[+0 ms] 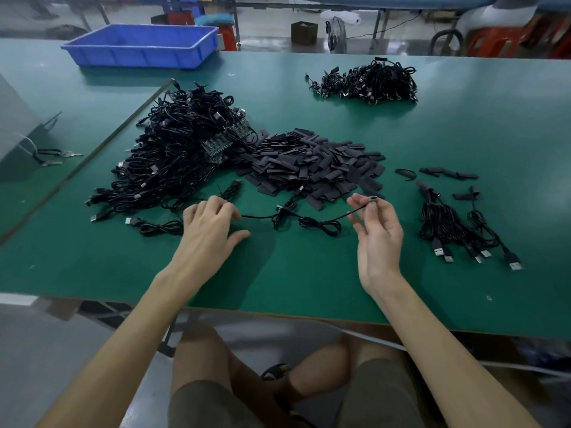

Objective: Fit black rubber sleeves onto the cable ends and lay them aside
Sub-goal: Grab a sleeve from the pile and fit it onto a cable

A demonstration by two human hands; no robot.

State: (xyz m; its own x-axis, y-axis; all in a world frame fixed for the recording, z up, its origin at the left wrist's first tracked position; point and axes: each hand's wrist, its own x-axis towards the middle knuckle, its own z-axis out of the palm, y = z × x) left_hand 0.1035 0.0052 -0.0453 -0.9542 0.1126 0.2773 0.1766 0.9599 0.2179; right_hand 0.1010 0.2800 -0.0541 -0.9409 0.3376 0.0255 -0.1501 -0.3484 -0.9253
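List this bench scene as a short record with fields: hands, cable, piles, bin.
left hand: left hand on the green table mat, fingers bent over the thin black cable; grip unclear
right hand: right hand, raised, pinches that cable's connector end
sleeves: pile of flat black rubber sleeves, centre
stock: large black cable tangle, left of the sleeves
right side: small bundle of black cables
bin: blue plastic tray, far left

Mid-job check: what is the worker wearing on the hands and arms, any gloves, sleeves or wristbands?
Nothing visible: the left hand and right hand are ungloved, with no rings or watch showing, and both forearms are sleeveless to the frame's edge. Dark grey-brown shorts show below.
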